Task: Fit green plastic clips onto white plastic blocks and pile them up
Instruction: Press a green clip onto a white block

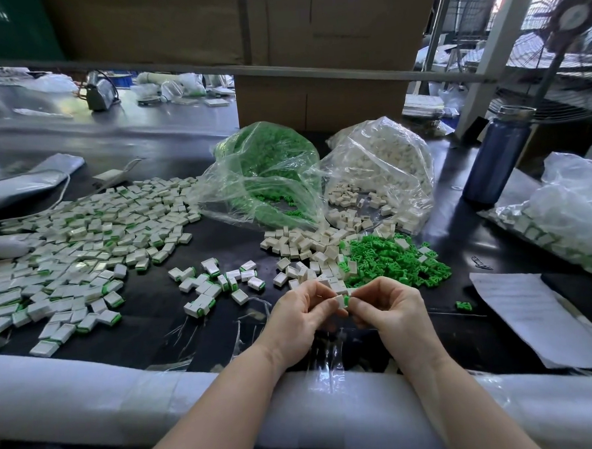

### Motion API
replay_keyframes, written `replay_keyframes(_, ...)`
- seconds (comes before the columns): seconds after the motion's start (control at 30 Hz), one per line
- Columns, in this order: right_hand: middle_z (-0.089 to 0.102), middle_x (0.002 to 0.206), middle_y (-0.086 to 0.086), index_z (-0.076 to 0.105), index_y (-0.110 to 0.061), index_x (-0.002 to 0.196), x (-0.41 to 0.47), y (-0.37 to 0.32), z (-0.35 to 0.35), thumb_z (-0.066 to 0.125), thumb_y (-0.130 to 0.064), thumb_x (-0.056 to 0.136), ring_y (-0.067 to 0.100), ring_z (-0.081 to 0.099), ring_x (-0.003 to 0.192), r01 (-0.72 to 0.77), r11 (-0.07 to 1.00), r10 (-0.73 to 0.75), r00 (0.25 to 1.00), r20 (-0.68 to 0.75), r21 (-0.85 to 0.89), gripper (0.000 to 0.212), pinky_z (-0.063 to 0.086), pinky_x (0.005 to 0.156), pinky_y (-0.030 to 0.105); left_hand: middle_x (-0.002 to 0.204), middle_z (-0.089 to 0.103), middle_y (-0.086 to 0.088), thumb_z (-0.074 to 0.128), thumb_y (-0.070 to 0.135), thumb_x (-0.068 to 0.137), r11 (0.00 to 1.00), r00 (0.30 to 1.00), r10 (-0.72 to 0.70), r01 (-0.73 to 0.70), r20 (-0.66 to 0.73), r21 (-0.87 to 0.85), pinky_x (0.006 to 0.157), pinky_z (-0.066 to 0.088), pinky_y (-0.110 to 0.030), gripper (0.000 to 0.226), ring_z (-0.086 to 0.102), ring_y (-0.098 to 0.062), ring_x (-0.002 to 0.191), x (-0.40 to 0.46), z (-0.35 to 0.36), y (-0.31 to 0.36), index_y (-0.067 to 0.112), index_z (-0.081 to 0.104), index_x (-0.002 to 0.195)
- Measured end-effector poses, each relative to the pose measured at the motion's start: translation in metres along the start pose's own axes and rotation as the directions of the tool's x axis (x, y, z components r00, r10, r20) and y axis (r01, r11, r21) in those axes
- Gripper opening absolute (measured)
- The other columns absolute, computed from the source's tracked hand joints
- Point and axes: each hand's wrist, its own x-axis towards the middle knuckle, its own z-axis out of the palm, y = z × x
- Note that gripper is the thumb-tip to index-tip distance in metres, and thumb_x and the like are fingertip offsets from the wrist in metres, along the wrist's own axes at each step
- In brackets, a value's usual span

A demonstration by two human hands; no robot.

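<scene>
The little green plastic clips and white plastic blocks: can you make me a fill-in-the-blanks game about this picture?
1. The loose green plastic clips lie in a heap to the ___ of the hands.
2. The left hand and right hand pinch one small white plastic block with a ___ clip on it.
3. The tall blue metal bottle stands ___.

Missing words: right; green; upright

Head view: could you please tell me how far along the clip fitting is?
Done: a wide spread of clipped blocks covers the table's left. In hand: the left hand and right hand hold a white block with a green clip. Left: loose white blocks, loose green clips and two part-full bags.
</scene>
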Motion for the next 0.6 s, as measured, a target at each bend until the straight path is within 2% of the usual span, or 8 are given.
replay_keyframes(0.1,0.066,0.059,0.004,0.066,-0.007,0.070,-0.0002,0.0000,0.0000,0.073,0.000,0.075,0.013,0.059,0.054,0.004,1.000,-0.004,1.000,0.018,-0.019,0.011,0.052,0.053,0.023,0.080,0.069,-0.004,0.057,0.009,0.090,1.000,1.000,0.002,-0.002,0.005,0.010,0.069,0.054,-0.022,0.003,0.066,-0.013,0.072,-0.0002,0.0000,0.0007,0.010,0.058,0.088)
replay_keyframes(0.23,0.066,0.060,0.004,0.067,-0.009,0.071,-0.0006,-0.0009,-0.0012,0.067,0.003,0.079,0.011,0.060,0.054,-0.020,0.999,0.017,0.998,0.064,0.044,0.015,0.052,0.054,0.022,0.078,0.067,-0.006,0.056,0.008,0.090,1.000,1.000,0.022,-0.022,0.001,0.012,0.067,0.053,-0.021,0.003,0.065,-0.013,0.071,-0.0009,-0.0010,0.0024,0.010,0.059,0.089)
replay_keyframes(0.4,0.066,0.060,0.002,0.066,-0.007,0.074,-0.0008,-0.0008,0.0009,0.066,0.005,0.079,0.008,0.059,0.054,0.008,1.000,-0.007,0.997,0.073,-0.004,0.013,0.050,0.052,0.019,0.071,0.065,0.002,0.056,0.006,0.090,0.999,1.000,0.024,-0.024,0.005,0.043,0.061,0.049,-0.012,0.010,0.062,0.000,0.062,-0.0009,0.0005,0.0040,0.013,0.060,0.085)
replay_keyframes(0.6,0.068,0.061,0.006,0.067,-0.009,0.073,0.0006,0.0017,0.0024,0.069,0.002,0.078,0.011,0.062,0.054,0.021,1.000,-0.021,1.000,0.011,-0.016,0.012,0.052,0.053,0.022,0.080,0.066,-0.004,0.058,0.012,0.090,0.996,0.999,0.025,-0.021,-0.044,0.084,0.072,0.053,-0.024,0.008,0.062,-0.012,0.075,0.0005,0.0001,0.0022,0.017,0.060,0.084)
